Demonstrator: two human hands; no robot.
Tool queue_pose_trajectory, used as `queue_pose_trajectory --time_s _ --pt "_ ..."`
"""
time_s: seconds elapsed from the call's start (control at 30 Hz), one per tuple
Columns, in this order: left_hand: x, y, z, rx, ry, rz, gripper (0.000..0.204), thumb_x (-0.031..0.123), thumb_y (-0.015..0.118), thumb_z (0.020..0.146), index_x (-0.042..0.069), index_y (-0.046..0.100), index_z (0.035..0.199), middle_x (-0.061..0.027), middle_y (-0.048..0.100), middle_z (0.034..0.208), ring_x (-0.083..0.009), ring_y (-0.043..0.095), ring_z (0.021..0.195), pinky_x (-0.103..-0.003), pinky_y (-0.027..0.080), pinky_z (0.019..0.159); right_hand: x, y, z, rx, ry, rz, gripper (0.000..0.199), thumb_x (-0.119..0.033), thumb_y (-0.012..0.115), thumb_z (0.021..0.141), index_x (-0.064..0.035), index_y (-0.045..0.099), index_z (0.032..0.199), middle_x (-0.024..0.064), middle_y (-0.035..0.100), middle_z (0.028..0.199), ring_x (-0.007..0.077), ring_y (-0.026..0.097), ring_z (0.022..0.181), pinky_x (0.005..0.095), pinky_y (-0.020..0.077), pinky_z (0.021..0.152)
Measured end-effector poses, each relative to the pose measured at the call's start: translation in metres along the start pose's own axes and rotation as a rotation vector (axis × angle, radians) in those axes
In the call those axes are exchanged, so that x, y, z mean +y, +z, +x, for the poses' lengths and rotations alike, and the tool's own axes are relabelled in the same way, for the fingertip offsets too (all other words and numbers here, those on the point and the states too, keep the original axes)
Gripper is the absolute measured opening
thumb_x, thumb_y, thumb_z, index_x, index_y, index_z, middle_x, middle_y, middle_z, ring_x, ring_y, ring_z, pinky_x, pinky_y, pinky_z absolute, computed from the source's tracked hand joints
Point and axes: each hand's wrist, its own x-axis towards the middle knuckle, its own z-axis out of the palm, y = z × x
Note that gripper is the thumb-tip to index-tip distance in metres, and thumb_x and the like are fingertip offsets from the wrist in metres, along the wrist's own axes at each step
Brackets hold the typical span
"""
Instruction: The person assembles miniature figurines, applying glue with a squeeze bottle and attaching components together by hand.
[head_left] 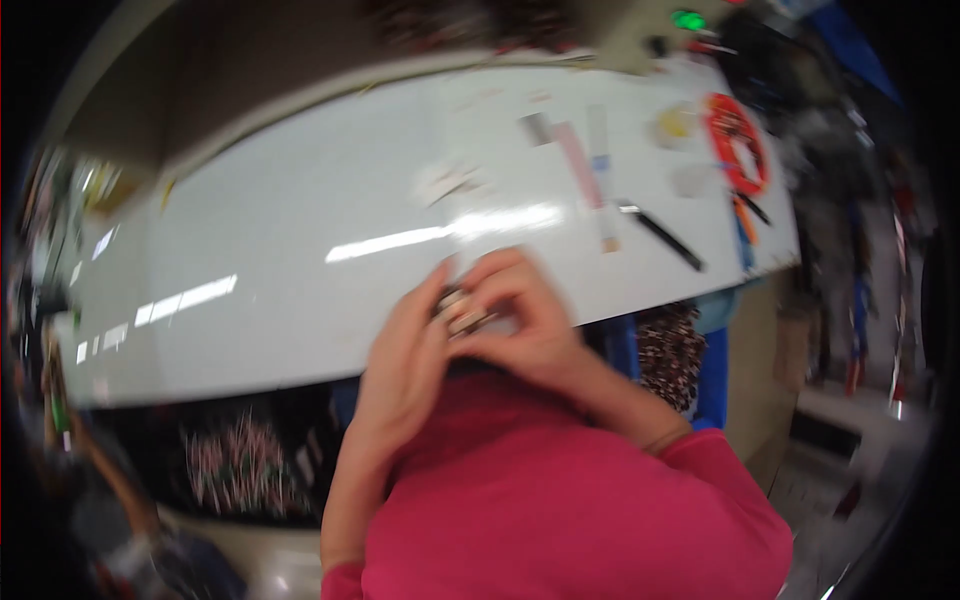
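My left hand (405, 360) and my right hand (525, 315) meet over the near edge of a white table (300, 250). Together they pinch a small metallic object (460, 312) between their fingers. The picture is blurred, so I cannot tell what kind of object it is. My pink sleeves fill the lower middle of the view.
On the far right of the table lie a black pen-like tool (662, 236), a long pale strip (585, 165), an orange coiled cable (738, 140) and small pale scraps (450, 182). Bundles of dark and red wires (245, 460) hang below the table's near edge.
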Motion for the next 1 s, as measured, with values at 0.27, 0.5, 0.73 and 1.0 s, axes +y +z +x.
queue_pose_trajectory --time_s 0.27,0.5,0.73,1.0 --pt "0.001 0.01 0.001 0.145 -0.186 -0.671 0.047 0.013 0.048 0.094 0.002 0.033 0.137 -0.0105 0.052 0.113 -0.0152 0.055 0.096 -0.025 0.047 0.081 -0.047 -0.041 -0.006 0.092 -0.26 -0.476 0.041 -0.015 0.079 0.07 -0.006 0.052 0.099 0.0116 0.05 0.106 0.0253 0.049 0.102 0.0336 0.0407 0.087" --pt "0.003 0.006 -0.005 0.14 -0.305 -0.756 0.037 0.014 0.046 0.095 0.003 0.041 0.13 -0.0115 0.053 0.111 -0.0162 0.056 0.095 -0.029 0.048 0.081 -0.048 -0.179 -0.008 0.859 -0.152 -0.66 0.044 -0.012 0.073 0.074 -0.0019 0.047 0.108 0.0095 0.051 0.105 0.0174 0.049 0.098 0.0307 0.041 0.083" --pt "-0.003 0.004 0.003 0.066 -0.356 -0.832 0.036 0.015 0.044 0.097 0.005 0.042 0.131 -0.0135 0.053 0.116 -0.0175 0.055 0.096 -0.029 0.045 0.084 -0.027 -0.235 0.011 0.501 0.273 -1.075 0.026 -0.024 0.068 0.081 -0.0019 0.059 0.09 0.0021 0.048 0.068 0.0123 0.045 0.063 0.0263 0.0404 0.06" --pt "-0.007 -0.01 0.007 0.008 -0.391 -1.087 0.041 0.007 0.039 0.09 -0.003 0.04 0.13 -0.0179 0.052 0.116 -0.0199 0.055 0.094 -0.03 0.045 0.083 -0.069 -0.146 0.01 0.289 0.112 -0.671 0.02 -0.002 0.064 0.079 -0.0033 0.059 0.099 0.0048 0.057 0.097 0.0101 0.052 0.087 0.0229 0.0404 0.079"
